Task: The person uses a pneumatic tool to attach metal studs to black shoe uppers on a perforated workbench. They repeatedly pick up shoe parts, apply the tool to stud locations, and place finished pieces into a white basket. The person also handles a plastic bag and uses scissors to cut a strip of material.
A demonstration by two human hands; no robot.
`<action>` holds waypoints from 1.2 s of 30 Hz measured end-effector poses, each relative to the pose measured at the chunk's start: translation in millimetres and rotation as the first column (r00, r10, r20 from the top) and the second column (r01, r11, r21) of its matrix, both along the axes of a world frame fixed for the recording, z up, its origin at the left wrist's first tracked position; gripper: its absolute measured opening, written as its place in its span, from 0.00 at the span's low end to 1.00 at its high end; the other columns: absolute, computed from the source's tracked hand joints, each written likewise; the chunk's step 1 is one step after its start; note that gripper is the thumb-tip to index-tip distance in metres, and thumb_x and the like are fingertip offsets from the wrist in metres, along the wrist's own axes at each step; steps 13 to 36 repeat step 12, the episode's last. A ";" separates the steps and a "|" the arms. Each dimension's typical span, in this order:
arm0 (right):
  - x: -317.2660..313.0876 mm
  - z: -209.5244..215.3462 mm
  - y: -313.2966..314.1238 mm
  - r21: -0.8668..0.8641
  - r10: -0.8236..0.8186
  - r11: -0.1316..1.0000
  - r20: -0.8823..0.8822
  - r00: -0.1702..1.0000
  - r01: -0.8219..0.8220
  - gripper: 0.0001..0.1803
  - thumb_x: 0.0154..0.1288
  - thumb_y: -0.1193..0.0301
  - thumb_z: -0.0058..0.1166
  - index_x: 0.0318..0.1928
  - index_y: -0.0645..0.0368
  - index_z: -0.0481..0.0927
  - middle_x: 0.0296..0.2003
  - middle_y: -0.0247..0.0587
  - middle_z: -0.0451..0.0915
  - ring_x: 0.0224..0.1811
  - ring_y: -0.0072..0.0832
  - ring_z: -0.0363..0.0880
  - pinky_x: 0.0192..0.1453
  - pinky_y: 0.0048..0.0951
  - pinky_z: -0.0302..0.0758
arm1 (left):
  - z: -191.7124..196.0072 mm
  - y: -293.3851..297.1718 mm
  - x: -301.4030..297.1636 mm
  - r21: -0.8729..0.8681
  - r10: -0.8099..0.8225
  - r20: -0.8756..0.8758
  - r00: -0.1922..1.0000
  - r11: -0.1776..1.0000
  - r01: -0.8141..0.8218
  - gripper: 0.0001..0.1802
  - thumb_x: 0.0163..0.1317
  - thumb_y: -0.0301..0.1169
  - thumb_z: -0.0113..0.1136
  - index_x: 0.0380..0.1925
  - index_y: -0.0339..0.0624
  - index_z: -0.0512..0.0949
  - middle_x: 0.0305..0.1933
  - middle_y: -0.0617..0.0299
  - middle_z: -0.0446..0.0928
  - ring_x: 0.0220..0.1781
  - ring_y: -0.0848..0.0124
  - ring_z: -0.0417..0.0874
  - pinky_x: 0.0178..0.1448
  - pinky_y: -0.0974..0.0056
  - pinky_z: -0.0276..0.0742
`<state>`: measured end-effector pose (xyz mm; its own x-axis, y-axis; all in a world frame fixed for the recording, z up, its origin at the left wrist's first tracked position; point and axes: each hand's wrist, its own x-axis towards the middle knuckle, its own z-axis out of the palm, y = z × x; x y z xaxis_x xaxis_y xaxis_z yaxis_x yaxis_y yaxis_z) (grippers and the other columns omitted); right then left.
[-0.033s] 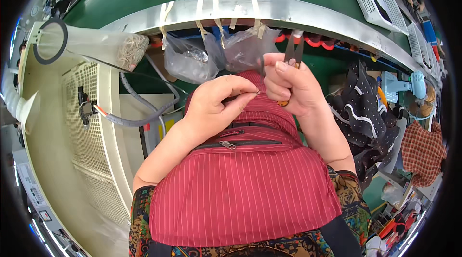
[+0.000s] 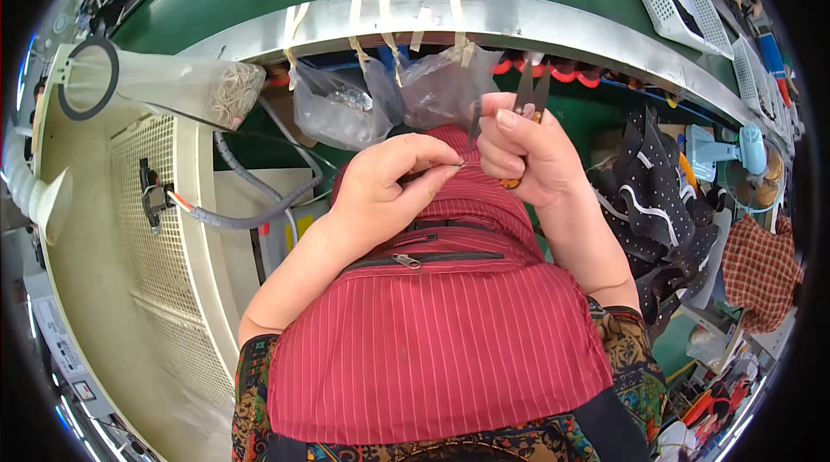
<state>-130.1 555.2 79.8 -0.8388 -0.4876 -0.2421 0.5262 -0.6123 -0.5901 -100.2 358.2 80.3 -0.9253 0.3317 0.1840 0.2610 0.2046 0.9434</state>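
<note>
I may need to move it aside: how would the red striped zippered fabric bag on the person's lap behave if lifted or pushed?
The red striped fabric bag would probably flop rather than hold shape, since it drapes rounded over the lap. Its cloth looks grippy, not slippery. It seems unlikely to roll; the left hand and right hand work just above it.

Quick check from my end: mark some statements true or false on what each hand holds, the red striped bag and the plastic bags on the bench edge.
1. The right hand holds small snips. True.
2. The left hand lies flat on the green bench top. False: it pinches something thin over the red striped bag.
3. The bag's zipper gapes wide open. False: it looks closed.
4. Clear plastic bags hang taped to the metal bench edge. True.
</note>
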 end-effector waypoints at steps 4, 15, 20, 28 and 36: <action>-3.3 -10.1 13.3 0.021 -0.045 0.999 -0.039 0.998 0.046 0.11 0.61 0.72 0.56 0.41 0.65 0.74 0.16 0.26 0.64 0.16 0.14 0.58 0.19 0.20 0.53 | -8.4 4.5 -0.7 -0.006 0.017 0.172 0.985 1.000 -0.017 0.07 0.55 0.21 0.61 0.35 0.38 0.77 0.30 0.65 0.77 0.29 0.80 0.76 0.34 0.74 0.72; -3.4 -17.0 17.8 0.184 -0.112 0.972 -0.180 0.977 0.145 0.16 0.61 0.69 0.57 0.46 0.65 0.75 0.17 0.27 0.67 0.17 0.16 0.60 0.20 0.19 0.56 | -22.9 8.5 -1.4 0.049 0.001 0.365 0.931 0.999 -0.021 0.09 0.60 0.19 0.57 0.41 0.38 0.73 0.33 0.65 0.77 0.33 0.80 0.77 0.37 0.76 0.74; -3.4 -17.0 17.8 0.184 -0.112 0.972 -0.180 0.977 0.145 0.16 0.61 0.69 0.57 0.46 0.65 0.75 0.17 0.27 0.67 0.17 0.16 0.60 0.20 0.19 0.56 | -22.9 8.5 -1.4 0.049 0.001 0.365 0.931 0.999 -0.021 0.09 0.60 0.19 0.57 0.41 0.38 0.73 0.33 0.65 0.77 0.33 0.80 0.77 0.37 0.76 0.74; -3.4 -17.0 17.8 0.184 -0.112 0.972 -0.180 0.977 0.145 0.16 0.61 0.69 0.57 0.46 0.65 0.75 0.17 0.27 0.67 0.17 0.16 0.60 0.20 0.19 0.56 | -22.9 8.5 -1.4 0.049 0.001 0.365 0.931 0.999 -0.021 0.09 0.60 0.19 0.57 0.41 0.38 0.73 0.33 0.65 0.77 0.33 0.80 0.77 0.37 0.76 0.74; -3.4 -17.0 17.8 0.184 -0.112 0.972 -0.180 0.977 0.145 0.16 0.61 0.69 0.57 0.46 0.65 0.75 0.17 0.27 0.67 0.17 0.16 0.60 0.20 0.19 0.56 | -22.9 8.5 -1.4 0.049 0.001 0.365 0.931 0.999 -0.021 0.09 0.60 0.19 0.57 0.41 0.38 0.73 0.33 0.65 0.77 0.33 0.80 0.77 0.37 0.76 0.74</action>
